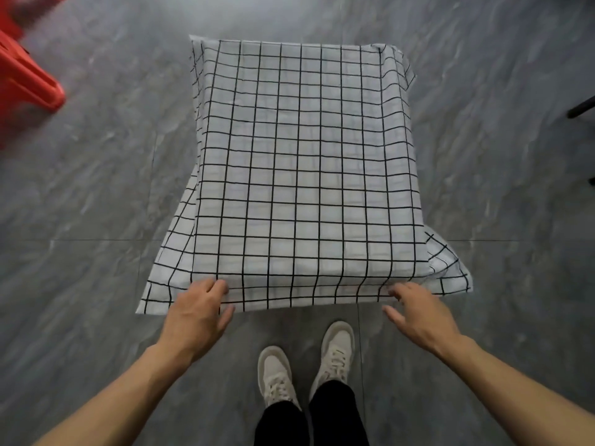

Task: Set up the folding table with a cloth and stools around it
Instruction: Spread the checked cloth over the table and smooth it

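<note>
A white cloth with a black grid [299, 162] lies spread over the folding table, which it hides completely. Its edges hang down on all sides, with loose corners at the near left and near right. My left hand [196, 317] rests at the near left edge of the cloth, fingers apart, fingertips touching the fabric. My right hand [418, 313] hovers at the near right edge, fingers spread, fingertips at the hem. Neither hand grips anything. Red plastic stools [25, 78] stand at the far left, partly cut off by the frame.
Grey marbled floor tiles [96, 188] surround the table. My two feet in pale sneakers [306, 365] stand just before the near edge. A black leg of some furniture [581, 107] pokes in at the right edge.
</note>
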A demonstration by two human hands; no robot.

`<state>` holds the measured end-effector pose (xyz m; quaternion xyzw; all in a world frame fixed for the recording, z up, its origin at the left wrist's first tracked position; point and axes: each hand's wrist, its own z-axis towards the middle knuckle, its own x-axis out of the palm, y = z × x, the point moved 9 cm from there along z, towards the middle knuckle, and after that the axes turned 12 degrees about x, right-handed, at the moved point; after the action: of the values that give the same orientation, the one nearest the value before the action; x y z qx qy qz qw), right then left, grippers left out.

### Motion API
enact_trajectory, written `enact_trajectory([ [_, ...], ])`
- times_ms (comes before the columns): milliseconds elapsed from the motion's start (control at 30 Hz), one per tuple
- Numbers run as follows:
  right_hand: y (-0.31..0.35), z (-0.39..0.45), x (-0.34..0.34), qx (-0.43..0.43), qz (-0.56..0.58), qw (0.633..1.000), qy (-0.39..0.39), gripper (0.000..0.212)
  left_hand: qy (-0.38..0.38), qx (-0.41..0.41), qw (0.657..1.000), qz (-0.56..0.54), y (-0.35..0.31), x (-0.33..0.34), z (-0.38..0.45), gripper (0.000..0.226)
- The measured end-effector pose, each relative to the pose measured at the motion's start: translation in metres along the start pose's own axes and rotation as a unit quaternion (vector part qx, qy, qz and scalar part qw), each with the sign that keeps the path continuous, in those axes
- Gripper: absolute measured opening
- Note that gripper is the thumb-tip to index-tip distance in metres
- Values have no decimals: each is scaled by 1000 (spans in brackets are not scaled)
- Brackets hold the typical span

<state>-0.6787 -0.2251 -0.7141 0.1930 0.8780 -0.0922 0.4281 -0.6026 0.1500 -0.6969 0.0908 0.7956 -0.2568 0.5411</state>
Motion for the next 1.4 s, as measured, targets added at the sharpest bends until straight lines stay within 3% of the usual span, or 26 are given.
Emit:
enact_trajectory([
  [100,26,4,-44,-57,75,988,-119,33,-66,13,998,5,-12,-29,29,42],
  [167,45,12,-58,-86,65,982,-157,53,-38,14,998,51,-17,-32,51,73],
  [233,65,26,-55,-96,4,986,-139,83,31,2,995,92,-12,-18,67,101],
  [300,76,43,-41,-87,-63,989,-104,103,58,-2,992,111,-3,-2,74,114],
  [400,78,61,-20,-58,-123,986,-99,118,27,-2,995,97,14,10,73,114],
  [567,72,67,-7,-46,-162,974,-155,129,-77,34,989,120,14,4,66,112],
  [633,72,67,-8,-47,-153,977,-143,132,-54,23,990,131,14,6,67,113],
  [700,75,67,-12,-45,-154,981,-110,133,21,-6,991,129,13,8,72,115],
  [800,85,62,-32,-58,-133,987,-72,120,85,-47,991,93,4,-2,83,117],
  [1100,102,94,-123,-104,-22,985,-132,66,19,-33,999,27,-64,-59,168,84],
  [1400,86,171,-190,-124,45,982,-136,56,-5,-47,999,0,-106,-91,280,71],
])
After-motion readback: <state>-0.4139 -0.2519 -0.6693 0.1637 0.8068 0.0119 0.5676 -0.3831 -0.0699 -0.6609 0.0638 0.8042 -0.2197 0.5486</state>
